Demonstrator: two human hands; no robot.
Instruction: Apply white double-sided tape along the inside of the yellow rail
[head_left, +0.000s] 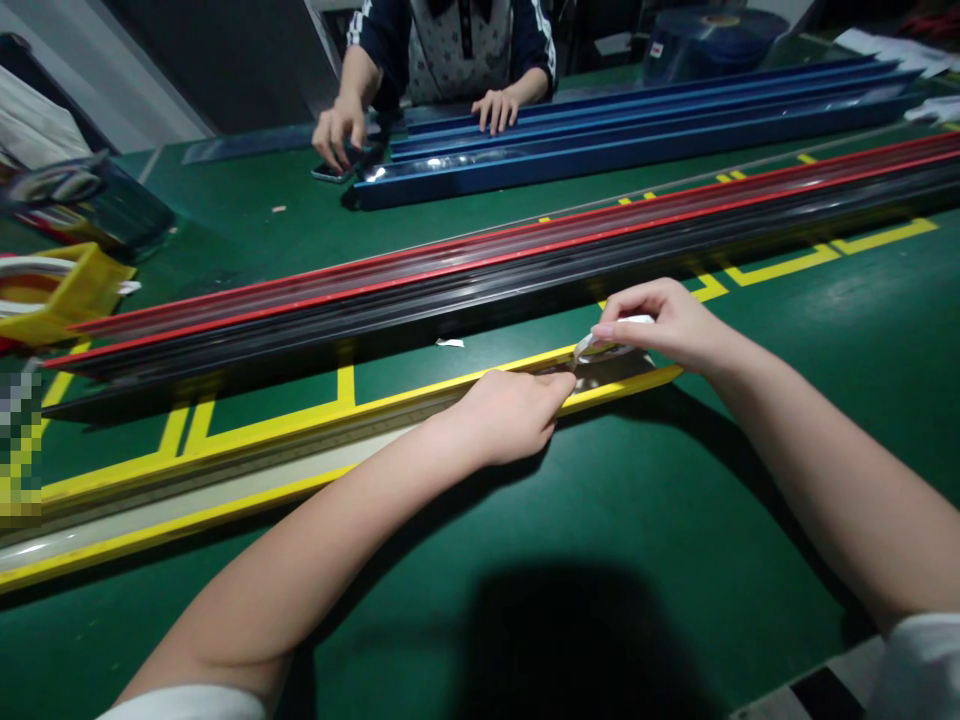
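A long yellow rail (225, 470) wrapped in clear film lies across the green table in front of me. My left hand (510, 415) is closed, with its fingertips pressed onto the rail near its right end. My right hand (664, 322) pinches a small white strip of tape or film (600, 338) just above that same end. Both hands almost meet over the rail's end.
Behind the yellow rail lie long red and black rails (480, 275), and further back blue rails (637, 130). A co-worker's hands (495, 105) rest at the blue rails. A yellow bin (71, 290) stands at the left. A small white scrap (450, 343) lies on the table.
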